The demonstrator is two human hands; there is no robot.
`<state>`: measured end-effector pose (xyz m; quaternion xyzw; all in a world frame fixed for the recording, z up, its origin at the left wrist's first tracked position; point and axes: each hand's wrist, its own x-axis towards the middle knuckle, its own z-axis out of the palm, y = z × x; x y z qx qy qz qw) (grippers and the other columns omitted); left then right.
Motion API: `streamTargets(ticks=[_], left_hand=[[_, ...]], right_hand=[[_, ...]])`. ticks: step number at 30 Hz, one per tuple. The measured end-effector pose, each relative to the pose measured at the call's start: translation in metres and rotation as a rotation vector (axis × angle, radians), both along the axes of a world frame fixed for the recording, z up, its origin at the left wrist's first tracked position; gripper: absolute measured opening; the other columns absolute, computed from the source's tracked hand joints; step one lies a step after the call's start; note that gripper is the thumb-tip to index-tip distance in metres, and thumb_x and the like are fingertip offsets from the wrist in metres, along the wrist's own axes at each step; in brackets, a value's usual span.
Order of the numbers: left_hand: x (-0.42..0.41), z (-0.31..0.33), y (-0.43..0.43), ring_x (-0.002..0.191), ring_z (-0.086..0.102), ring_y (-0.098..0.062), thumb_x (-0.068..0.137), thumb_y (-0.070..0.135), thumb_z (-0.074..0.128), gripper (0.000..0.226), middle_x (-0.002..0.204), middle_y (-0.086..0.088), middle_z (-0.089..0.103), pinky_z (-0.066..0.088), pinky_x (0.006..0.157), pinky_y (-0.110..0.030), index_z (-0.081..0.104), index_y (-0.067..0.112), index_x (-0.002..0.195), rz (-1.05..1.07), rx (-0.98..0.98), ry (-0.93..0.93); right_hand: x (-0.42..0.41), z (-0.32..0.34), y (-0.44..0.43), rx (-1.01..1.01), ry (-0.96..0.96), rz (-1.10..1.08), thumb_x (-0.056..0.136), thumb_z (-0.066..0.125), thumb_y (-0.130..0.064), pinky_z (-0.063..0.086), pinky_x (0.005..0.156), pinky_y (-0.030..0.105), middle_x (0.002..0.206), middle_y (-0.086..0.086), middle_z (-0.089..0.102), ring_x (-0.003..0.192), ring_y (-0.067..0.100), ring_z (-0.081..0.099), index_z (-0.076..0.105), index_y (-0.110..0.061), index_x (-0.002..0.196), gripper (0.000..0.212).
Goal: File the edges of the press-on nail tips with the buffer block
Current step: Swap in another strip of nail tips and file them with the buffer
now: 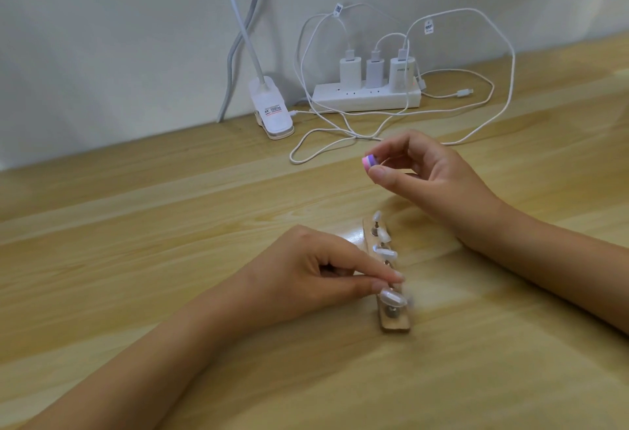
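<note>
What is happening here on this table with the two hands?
A person is working on nail tips mounted on a wooden strip on the table. The left hand pinches one tip near the strip's near end. The right hand holds the block raised above the strip, touching no tip, so nothing is being filed right now.

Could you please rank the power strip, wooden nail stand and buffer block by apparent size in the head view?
1-2, tied: power strip and wooden nail stand span alike; the stand sits nearer, so unranked.
3. buffer block, pinched by the right hand, clearly smallest.
</note>
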<state>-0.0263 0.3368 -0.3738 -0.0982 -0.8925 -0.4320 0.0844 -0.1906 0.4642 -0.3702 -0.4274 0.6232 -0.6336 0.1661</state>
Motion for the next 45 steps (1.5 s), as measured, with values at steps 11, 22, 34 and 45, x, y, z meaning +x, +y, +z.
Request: streamTargets(ticks=[11,22,34,45], left_hand=[[0.006,0.003,0.004,0.049,0.035,-0.008,0.081,0.012,0.071,0.013,0.052,0.0,0.039,0.031,0.056,-0.011,0.076,0.02,0.091,0.026,-0.184,0.114],[0.004,0.004,0.008,0.05,0.035,-0.012,0.087,0.014,0.065,0.026,0.057,0.001,0.039,0.032,0.055,-0.018,0.069,0.029,0.108,-0.016,-0.166,0.035],[0.006,0.007,0.012,0.063,0.042,-0.005,0.088,0.031,0.072,0.014,0.064,0.008,0.049,0.034,0.061,-0.014,0.076,0.018,0.086,-0.01,-0.351,0.257],[0.012,0.002,0.045,0.075,0.021,-0.006,0.089,0.034,0.072,0.015,0.065,0.006,0.048,0.023,0.069,-0.016,0.077,0.023,0.08,-0.13,-0.63,0.548]], right_hand=[[0.001,0.0,0.002,-0.007,0.016,0.011,0.086,0.071,-0.02,0.048,0.073,0.01,0.09,-0.012,0.066,0.084,-0.005,0.061,0.065,-0.02,0.096,0.011],[-0.001,0.0,0.002,-0.009,0.026,0.032,0.089,0.069,-0.017,0.051,0.081,0.018,0.094,-0.011,0.069,0.091,0.002,0.062,0.061,-0.022,0.097,0.012],[-0.005,0.0,0.001,-0.015,-0.018,0.052,0.096,0.049,-0.005,0.05,0.069,0.024,0.08,-0.006,0.063,0.078,0.007,0.058,0.051,-0.019,0.1,0.015],[-0.006,-0.001,-0.001,0.015,-0.024,0.079,0.084,0.05,-0.023,0.048,0.066,0.021,0.077,-0.009,0.064,0.075,0.005,0.058,0.054,-0.021,0.096,0.013]])
